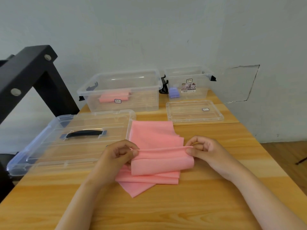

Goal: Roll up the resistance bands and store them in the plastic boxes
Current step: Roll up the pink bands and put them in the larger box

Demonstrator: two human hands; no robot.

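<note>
My left hand (119, 153) sits just left of centre in the frame, thumb and curled fingers pinching the left end of a raised fold in the pink resistance band (157, 138). My right hand (202, 150), just right of centre, pinches the other end of that fold the same way, so the edge runs taut between my two grips. The rest of the band lies in loose flat layers on the wooden table (166, 209) in the middle of the frame. One part stretches away toward the top and one corner points toward the bottom edge. At the left of the frame the large clear lid (49, 155) lies flat with its black handle (84, 133) facing up, its right edge touching or just beside the band; I cannot tell which. Above it, toward the upper middle, stands the large clear box (149, 100), open, with a rolled pink band (113, 97) lying on its floor. To the right of that box stands the small clear box (201, 90), also open, with a rolled purple band (174, 93) in its lower left corner. The small lid (194, 112) lies flat on the table just below the small box. A black frame (28, 75) fills the upper left.
</note>
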